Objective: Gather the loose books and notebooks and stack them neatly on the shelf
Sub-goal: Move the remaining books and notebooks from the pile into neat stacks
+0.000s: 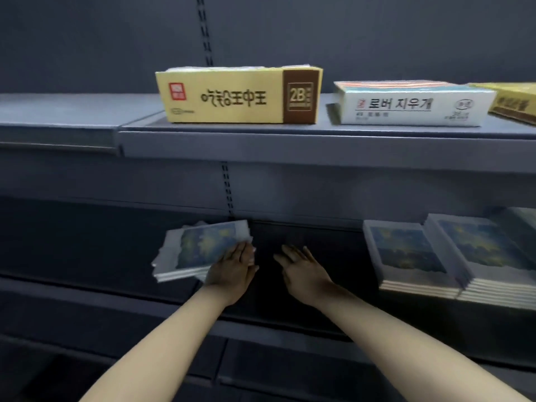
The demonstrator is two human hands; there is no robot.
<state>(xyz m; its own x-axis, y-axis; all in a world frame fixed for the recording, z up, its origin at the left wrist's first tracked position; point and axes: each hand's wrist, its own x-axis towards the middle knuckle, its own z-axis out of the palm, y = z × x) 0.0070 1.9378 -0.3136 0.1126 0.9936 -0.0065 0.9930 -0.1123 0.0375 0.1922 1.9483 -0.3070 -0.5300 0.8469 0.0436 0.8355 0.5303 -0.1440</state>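
On the lower dark grey metal shelf (304, 236) two neat stacks of thin white-bordered notebooks with blue-and-yellow painted covers (412, 256) already lie at the right, one stack overlapping the edge of the other. That part of the job looks done.

What is left sits on the left of the same shelf: a small, skewed pile of matching blue-and-yellow notebooks (200, 250), fanned out so that their corners do not line up and turned at an angle to the shelf front. It lies well apart from the tidy stacks, with a bare stretch of shelf between.

The left hand (233, 266) rests flat on the near right corner of this loose pile, fingers straight and close together, pressing or sliding rather than gripping (nothing is clamped). The right hand (301, 266) is empty, just beside the left, palm down over the bare shelf with its fingers slightly spread, touching no notebook.

By my judgement the task is well along but not finished: the loose pile has yet to be squared up and brought to join the stacks at the right.

On the upper shelf stand a yellow cardboard box marked 2B (237, 95) and a white cardboard box with black lettering (412, 104), neither part of the job.
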